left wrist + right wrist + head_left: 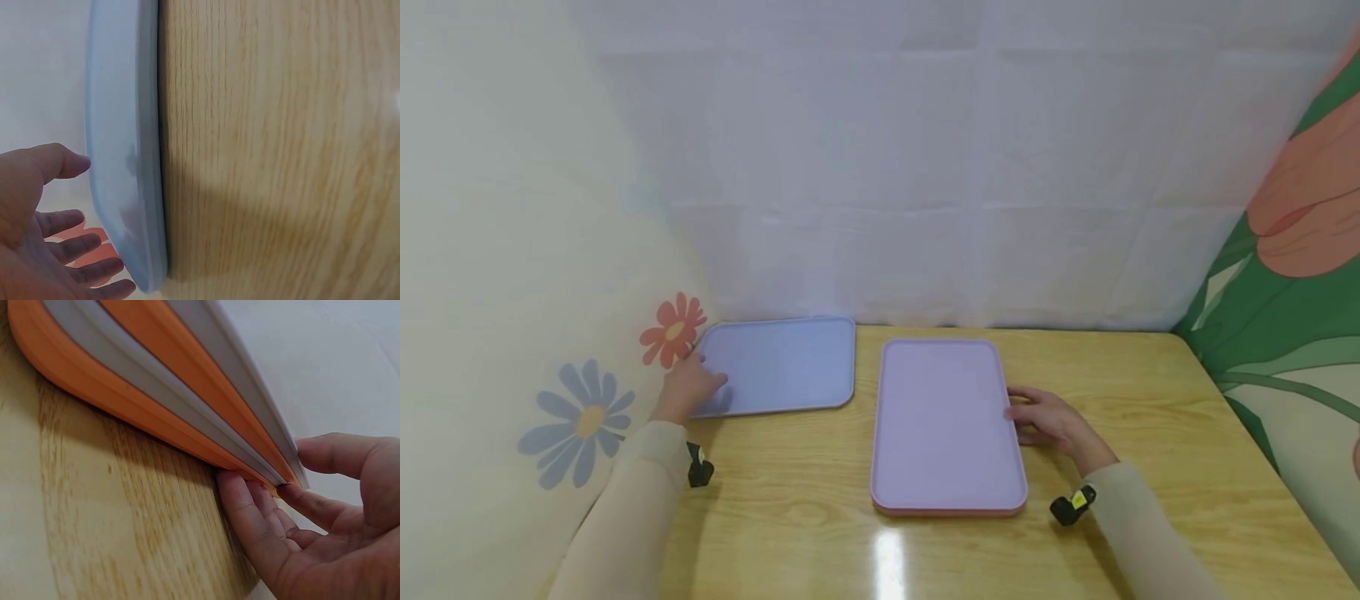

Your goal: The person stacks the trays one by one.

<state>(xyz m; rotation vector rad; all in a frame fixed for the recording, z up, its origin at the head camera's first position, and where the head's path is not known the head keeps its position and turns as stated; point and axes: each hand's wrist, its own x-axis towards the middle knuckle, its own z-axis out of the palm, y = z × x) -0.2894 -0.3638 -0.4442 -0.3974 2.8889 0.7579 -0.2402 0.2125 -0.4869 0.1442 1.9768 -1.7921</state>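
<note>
A light blue tray lies crosswise at the back left of the table. My left hand is at its left end, fingers spread and thumb near the rim; in the left wrist view the hand holds nothing. Right of it, a stack of trays stands lengthwise, with a pale purple tray on top. My right hand pinches the stack's right edge. Grey and orange trays alternate in the right wrist view; the thumb is at the top rim, and other fingertips touch lower edges.
The trays rest on a wood-grain table. A white cloth hangs behind it. Flower-patterned cloths stand at the left and right. Small black devices are strapped at both wrists.
</note>
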